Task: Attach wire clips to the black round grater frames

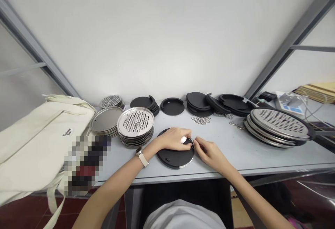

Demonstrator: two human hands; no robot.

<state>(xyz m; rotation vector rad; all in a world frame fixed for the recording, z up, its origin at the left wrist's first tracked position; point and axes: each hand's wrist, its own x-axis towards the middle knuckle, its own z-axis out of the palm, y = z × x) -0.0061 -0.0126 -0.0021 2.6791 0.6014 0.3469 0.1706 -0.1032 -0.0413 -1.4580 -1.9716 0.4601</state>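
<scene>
A black round plate (176,157) with a raised partial rim lies near the front edge of the table. My left hand (175,139) rests over it, fingers closed at its upper right rim. Something small and white (183,139) shows among those fingers; I cannot make out what it is. My right hand (208,152) is closed at the plate's right side, thumb and forefinger pinching a thin bent metal wire (193,144) against the rim. The fingertips hide part of the wire. Behind my hands lie several loose bent wires (201,120).
Perforated metal grater discs (136,121) are stacked on the left, beside plain metal discs (105,120). More black plates (172,106) line the back. Larger perforated discs (281,124) are stacked on the right. A cream bag (39,142) lies far left; grey posts (290,47) flank the table.
</scene>
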